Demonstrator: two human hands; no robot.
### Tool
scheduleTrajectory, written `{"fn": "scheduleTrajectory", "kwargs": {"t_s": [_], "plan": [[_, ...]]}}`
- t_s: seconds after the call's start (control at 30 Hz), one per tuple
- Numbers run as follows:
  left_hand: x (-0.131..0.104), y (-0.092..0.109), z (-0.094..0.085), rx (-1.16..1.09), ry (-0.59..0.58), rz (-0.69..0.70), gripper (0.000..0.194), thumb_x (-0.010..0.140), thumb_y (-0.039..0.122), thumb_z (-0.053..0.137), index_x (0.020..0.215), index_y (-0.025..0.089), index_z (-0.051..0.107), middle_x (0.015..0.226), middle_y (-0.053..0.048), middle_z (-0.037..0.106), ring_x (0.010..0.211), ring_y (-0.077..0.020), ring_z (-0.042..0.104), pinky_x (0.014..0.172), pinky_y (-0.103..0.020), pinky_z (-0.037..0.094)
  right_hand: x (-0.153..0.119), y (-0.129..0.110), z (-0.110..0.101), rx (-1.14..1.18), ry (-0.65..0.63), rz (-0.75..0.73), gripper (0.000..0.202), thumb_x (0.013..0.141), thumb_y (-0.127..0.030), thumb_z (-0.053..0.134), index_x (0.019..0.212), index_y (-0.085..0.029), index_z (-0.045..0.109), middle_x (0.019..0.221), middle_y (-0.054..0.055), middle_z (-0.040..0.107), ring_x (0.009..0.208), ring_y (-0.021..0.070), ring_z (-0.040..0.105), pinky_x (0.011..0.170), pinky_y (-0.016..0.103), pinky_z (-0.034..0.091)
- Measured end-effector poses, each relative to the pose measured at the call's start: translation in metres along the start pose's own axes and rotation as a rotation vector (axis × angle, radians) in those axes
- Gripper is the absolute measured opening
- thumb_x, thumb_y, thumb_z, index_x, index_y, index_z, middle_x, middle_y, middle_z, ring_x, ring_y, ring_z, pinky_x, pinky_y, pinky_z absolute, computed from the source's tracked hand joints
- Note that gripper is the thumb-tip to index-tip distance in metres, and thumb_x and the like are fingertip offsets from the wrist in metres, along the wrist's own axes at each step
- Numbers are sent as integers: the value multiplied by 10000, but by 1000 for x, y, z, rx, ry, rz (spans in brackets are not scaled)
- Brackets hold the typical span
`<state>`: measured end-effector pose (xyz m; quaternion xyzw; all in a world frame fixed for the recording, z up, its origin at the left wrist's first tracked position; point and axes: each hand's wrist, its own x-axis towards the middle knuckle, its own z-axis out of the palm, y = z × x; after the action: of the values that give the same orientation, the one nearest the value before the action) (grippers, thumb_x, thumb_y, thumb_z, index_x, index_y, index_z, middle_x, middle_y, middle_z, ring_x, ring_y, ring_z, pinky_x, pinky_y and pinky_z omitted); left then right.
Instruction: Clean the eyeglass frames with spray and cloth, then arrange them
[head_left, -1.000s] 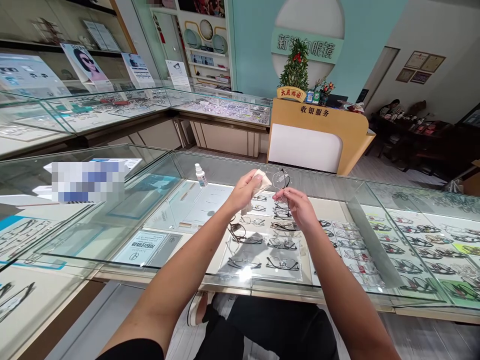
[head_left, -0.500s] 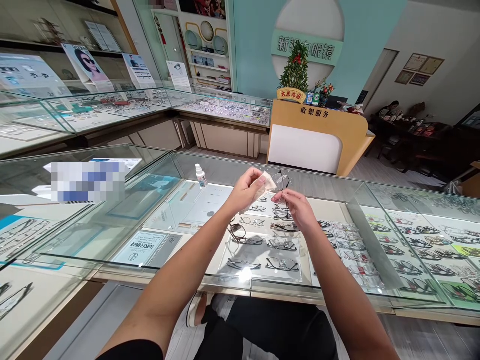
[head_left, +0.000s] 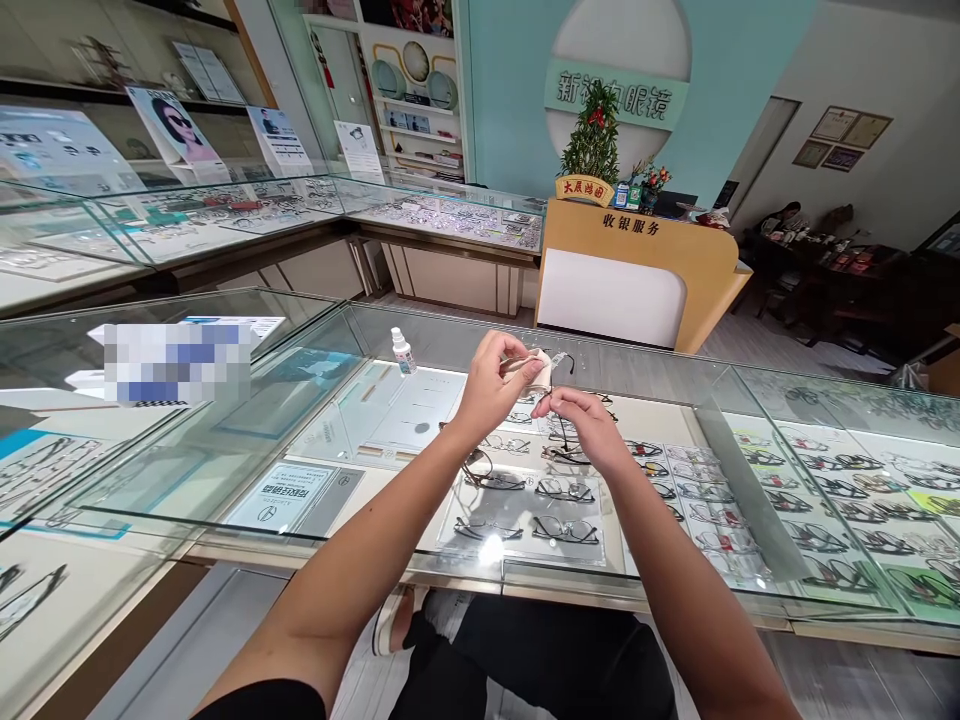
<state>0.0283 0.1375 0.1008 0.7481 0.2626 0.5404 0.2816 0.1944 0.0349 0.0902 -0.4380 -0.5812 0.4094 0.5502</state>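
Above the glass counter, my left hand point(head_left: 495, 380) is closed on a pale cloth point(head_left: 538, 372), which is folded over part of a pair of eyeglasses point(head_left: 557, 362). Thumb and fingers of my right hand point(head_left: 585, 418) pinch the dark frame of these eyeglasses just below the cloth. One dark temple end sticks out beyond the cloth. The cloth and fingers hide most of the lenses. A small white bottle point(head_left: 403, 352) stands upright on the counter, left of my hands.
Under the glass countertop point(head_left: 420, 555) lie rows of eyeglasses point(head_left: 565, 528). Printed papers point(head_left: 217, 345) rest at the left. A yellow cashier desk point(head_left: 705, 260) stands beyond, and a seated person point(head_left: 784, 218) is at the far right.
My left hand and the cloth have shifted slightly over the eyeglasses, covering more of the lenses. My right hand has moved a little to the left, and the eyeglasses have turned.
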Motion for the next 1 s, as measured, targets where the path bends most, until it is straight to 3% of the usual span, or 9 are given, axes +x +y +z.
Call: {"fn": "scheduleTrajectory", "kwargs": {"t_s": [0.07, 0.17, 0.33, 0.47, 0.6, 0.73, 0.9, 1.0], "plan": [[-3, 4, 1, 92, 85, -35, 406, 917, 534, 777, 836, 226, 526, 870, -16, 569, 793, -179, 498, 740, -320, 383, -1, 0, 1, -9, 1, -15, 332, 961, -515, 653, 787, -259, 773, 877, 38, 766, 967, 254, 675, 979, 396, 470], [-8, 13, 0, 206, 72, -123, 543, 938, 601, 724, 708, 227, 406, 645, 41, 460, 626, -143, 389, 655, -312, 307, -2, 0, 3, -42, 9, -35, 321, 986, -485, 627, 814, -254, 770, 903, 36, 760, 962, 242, 665, 981, 390, 463], [-10, 22, -1, 274, -46, -158, 519, 1020, 614, 575, 696, 212, 519, 627, 26, 564, 614, -139, 468, 655, -309, 322, -5, 0, 5, -93, 19, -60, 311, 1011, -460, 604, 845, -247, 756, 955, 33, 743, 948, 224, 638, 964, 374, 453], [-6, 16, 1, 1, -136, -267, 492, 988, 654, 609, 792, 203, 589, 747, 5, 644, 703, -146, 568, 696, -285, 422, -5, 1, 5, -134, 27, -84, 284, 1023, -414, 583, 866, -247, 752, 960, 30, 728, 976, 226, 638, 946, 367, 446], [-2, 6, 4, -365, -216, -480, 566, 835, 733, 763, 897, 193, 605, 835, -3, 648, 781, -156, 616, 732, -286, 522, -4, 1, 4, -190, 38, -124, 283, 1026, -401, 574, 870, -242, 749, 924, 33, 706, 968, 230, 631, 927, 368, 442], [0, 0, 6, -636, -308, -667, 647, 751, 733, 851, 983, 168, 635, 832, -7, 668, 726, -135, 631, 763, -299, 534, -4, 0, 4, -228, 24, -149, 291, 1033, -409, 569, 873, -238, 742, 909, 29, 684, 936, 220, 612, 906, 361, 435], [1, -7, 7, -866, -526, -644, 627, 854, 763, 748, 837, 145, 647, 695, -35, 649, 630, -137, 589, 692, -288, 470, -3, 0, 3, -233, -4, -161, 298, 1040, -414, 573, 872, -235, 741, 905, 29, 673, 903, 212, 595, 876, 352, 431], [0, -8, 9, -949, -577, -614, 684, 863, 809, 684, 637, 181, 530, 579, -33, 577, 598, -150, 569, 680, -295, 462, -3, 0, 3, -213, -35, -160, 298, 1042, -421, 577, 880, -233, 742, 911, 31, 660, 901, 209, 590, 863, 348, 436]]}}
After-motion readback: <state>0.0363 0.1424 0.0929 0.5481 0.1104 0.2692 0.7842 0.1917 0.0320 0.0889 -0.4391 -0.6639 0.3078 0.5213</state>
